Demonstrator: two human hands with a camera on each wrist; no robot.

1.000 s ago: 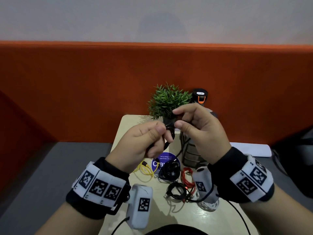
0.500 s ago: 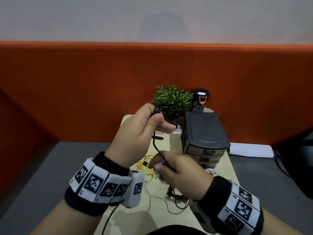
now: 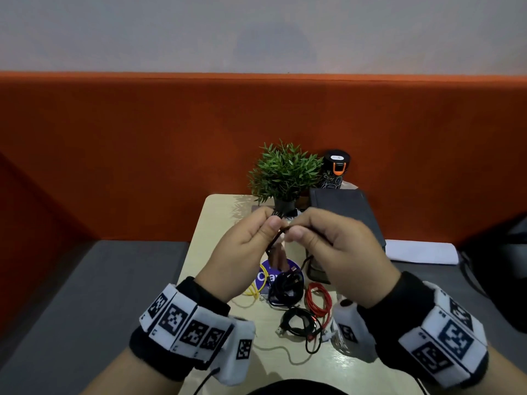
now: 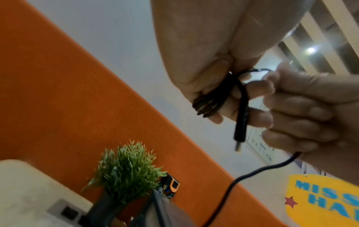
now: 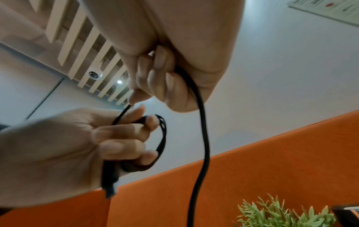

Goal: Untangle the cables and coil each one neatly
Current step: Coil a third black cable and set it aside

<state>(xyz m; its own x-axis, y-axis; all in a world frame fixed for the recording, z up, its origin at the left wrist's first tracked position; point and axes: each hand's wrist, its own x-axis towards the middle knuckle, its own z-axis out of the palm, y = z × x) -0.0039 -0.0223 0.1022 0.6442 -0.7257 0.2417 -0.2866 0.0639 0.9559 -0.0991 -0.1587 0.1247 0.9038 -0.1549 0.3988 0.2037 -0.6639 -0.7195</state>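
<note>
I'm mid-coil: my left hand (image 3: 242,249) pinches the black cable's (image 4: 211,99) small loops, my right hand (image 3: 339,252) grips the free length; next wrap needs slack fed leftward.

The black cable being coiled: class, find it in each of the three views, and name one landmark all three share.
Head: black cable at centre, pinched between both thumbs.
Left wrist: upper centre-right, loops and plug.
Right wrist: centre, hanging from the fist.
Shared landmark: green plant.
</note>
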